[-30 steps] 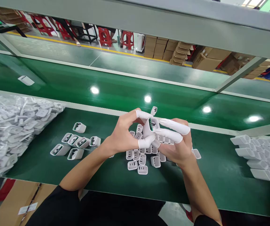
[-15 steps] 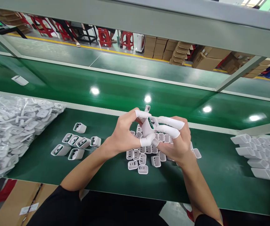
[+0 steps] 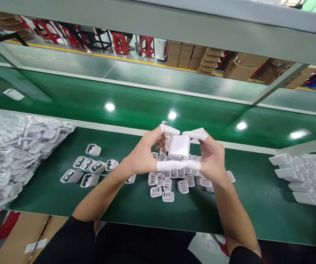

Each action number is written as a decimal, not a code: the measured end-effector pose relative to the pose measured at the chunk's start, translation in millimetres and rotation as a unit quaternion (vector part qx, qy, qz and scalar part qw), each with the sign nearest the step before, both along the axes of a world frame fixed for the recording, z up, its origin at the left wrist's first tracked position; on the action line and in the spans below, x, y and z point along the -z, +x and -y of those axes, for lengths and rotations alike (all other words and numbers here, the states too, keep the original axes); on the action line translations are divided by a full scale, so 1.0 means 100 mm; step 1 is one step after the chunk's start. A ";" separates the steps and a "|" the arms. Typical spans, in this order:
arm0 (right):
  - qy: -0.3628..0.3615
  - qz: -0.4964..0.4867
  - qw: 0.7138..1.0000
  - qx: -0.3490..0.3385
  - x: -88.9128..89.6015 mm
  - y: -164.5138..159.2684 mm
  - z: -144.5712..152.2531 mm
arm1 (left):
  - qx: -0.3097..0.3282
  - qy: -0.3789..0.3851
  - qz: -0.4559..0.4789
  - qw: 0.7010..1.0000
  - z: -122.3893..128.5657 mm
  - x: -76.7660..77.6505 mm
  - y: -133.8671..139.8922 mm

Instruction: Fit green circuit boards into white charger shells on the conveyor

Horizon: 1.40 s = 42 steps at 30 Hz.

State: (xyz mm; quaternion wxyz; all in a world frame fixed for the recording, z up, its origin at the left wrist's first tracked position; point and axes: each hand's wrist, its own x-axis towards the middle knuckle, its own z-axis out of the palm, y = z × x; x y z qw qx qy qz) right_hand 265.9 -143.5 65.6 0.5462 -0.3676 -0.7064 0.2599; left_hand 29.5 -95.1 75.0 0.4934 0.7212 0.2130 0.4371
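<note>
Between both hands I hold a white charger housing (image 3: 179,147), its smooth broad side up and a small-holed end toward me. My left hand (image 3: 146,152) grips its left side with thumb and fingers. My right hand (image 3: 213,156) pinches it from the right, fingertips at the far and near edges. White finger cots cover several fingertips. Under my hands stands a cluster of empty white housings (image 3: 168,197) with slots inside, partly hidden. Left of my left forearm are several housings with green circuit boards (image 3: 89,180) inside.
A clear bag of white plastic parts (image 3: 36,150) lies at the left. Stacked white housings (image 3: 306,183) stand at the right. Beyond the bench edge, a white piece (image 3: 14,94) lies on a shiny green surface (image 3: 135,102). A metal beam (image 3: 158,25) crosses above.
The charger housing has been turned: its open end with the green board faced up before, and now a closed side shows. My right fingers have regripped. The white piece beyond shifted left.
</note>
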 end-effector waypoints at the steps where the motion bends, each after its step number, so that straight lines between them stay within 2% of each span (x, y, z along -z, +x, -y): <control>1: -0.026 -0.037 0.999 -0.019 0.02 0.01 -0.03 | 0.015 -0.009 -0.003 1.000 -0.01 0.00 0.00; 5: -0.106 -0.113 0.986 -0.060 0.10 0.02 -0.12 | 0.006 -0.059 0.016 0.998 0.02 0.05 0.05; 9: -0.146 -0.162 0.974 -0.061 0.07 -0.02 -0.13 | -0.024 -0.144 0.086 0.985 0.15 0.18 0.23; 13: -0.194 -0.183 0.962 -0.061 0.00 -0.06 -0.11 | -0.051 -0.224 0.133 0.964 0.32 0.30 0.43; 18: -0.217 -0.193 0.956 -0.048 -0.01 -0.08 -0.12 | -0.056 -0.269 0.192 0.942 0.40 0.35 0.55; 24: -0.208 -0.174 0.962 -0.031 0.02 -0.10 -0.13 | -0.104 -0.274 0.213 0.932 0.40 0.39 0.59; 33: -0.218 -0.162 0.962 -0.042 0.01 -0.09 -0.12 | -0.127 -0.278 0.212 0.928 0.41 0.39 0.60; 38: -0.205 -0.159 0.965 -0.041 -0.01 -0.10 -0.11 | -0.129 -0.278 0.216 0.927 0.43 0.39 0.60; 42: -0.189 -0.178 0.965 -0.049 -0.03 -0.12 -0.10 | -0.106 -0.276 0.206 0.933 0.45 0.39 0.59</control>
